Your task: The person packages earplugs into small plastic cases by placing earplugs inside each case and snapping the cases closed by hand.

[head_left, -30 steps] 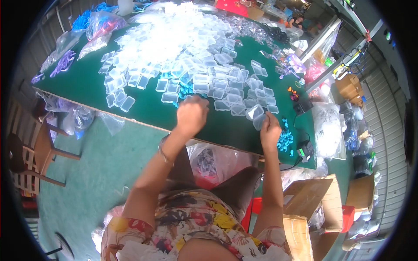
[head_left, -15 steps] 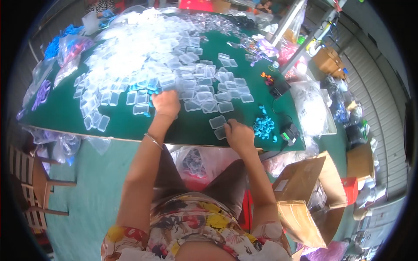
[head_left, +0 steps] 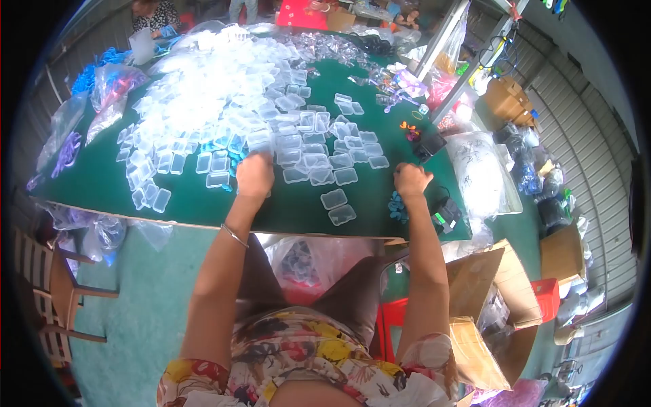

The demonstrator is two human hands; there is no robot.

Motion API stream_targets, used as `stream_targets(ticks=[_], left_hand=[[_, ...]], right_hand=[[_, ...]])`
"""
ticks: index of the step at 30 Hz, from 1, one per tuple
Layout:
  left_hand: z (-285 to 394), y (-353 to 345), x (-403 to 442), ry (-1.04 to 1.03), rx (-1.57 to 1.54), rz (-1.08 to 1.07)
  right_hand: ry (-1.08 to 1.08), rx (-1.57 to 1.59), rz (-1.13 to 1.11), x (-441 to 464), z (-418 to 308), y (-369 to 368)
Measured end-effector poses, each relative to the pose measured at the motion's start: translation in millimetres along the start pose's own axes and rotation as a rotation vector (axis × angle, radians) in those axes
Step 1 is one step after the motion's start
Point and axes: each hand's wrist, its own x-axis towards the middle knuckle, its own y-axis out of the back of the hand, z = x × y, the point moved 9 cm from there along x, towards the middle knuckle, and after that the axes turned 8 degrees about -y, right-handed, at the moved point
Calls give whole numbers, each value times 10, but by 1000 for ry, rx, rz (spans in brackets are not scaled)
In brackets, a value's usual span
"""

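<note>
My left hand (head_left: 255, 175) is closed at the near edge of the clear plastic boxes, beside some small blue pieces (head_left: 235, 147); its fingertips are hidden. Over a heap of small blue pieces (head_left: 397, 205) on the right is my right hand (head_left: 411, 180), fingers curled down and drawn together. Whatever either hand may hold cannot be made out. Between the hands, two clear plastic boxes (head_left: 342, 215) lie near the table's front edge. More clear boxes (head_left: 315, 161) spread behind them into a large, bright pile.
The green table (head_left: 291, 210) has a black device (head_left: 445, 215) at its right edge and another farther back. An open cardboard box (head_left: 468, 339) stands on the floor at right, a wooden chair (head_left: 64, 292) at left. Another person (head_left: 156, 17) sits at the far left.
My right hand has left the two clear boxes and moved right to the heap of blue pieces. My left hand stays near the blue pieces by the box pile. The view has shifted slightly.
</note>
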Motion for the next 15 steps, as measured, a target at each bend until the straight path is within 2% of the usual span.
stream_targets(ticks=[1,2,4,5,6,8,9,11,15], left_hand=[[11,114,-46,4,-83,85],[27,165,-92,8,-79,82],[95,280,-237,7,-335,150],[205,293,-340,-51,-434,206],[351,269,-463,-45,-510,174],[728,240,-662,-107,-714,207],[950,239,-723,-236,-686,228],[1262,153,-825,-272,-728,162],[1489,-24,-906,-312,-637,138]], right_hand=[[37,3,-3,-36,-51,35],[40,4,-8,-89,-56,51],[327,399,220,-381,-211,351],[461,597,241,-520,-277,429],[466,595,234,-620,-314,448],[764,784,101,-1011,-586,578],[819,777,80,-1160,-680,644],[950,705,78,-1416,-831,782],[1017,646,18,-1554,-950,750]])
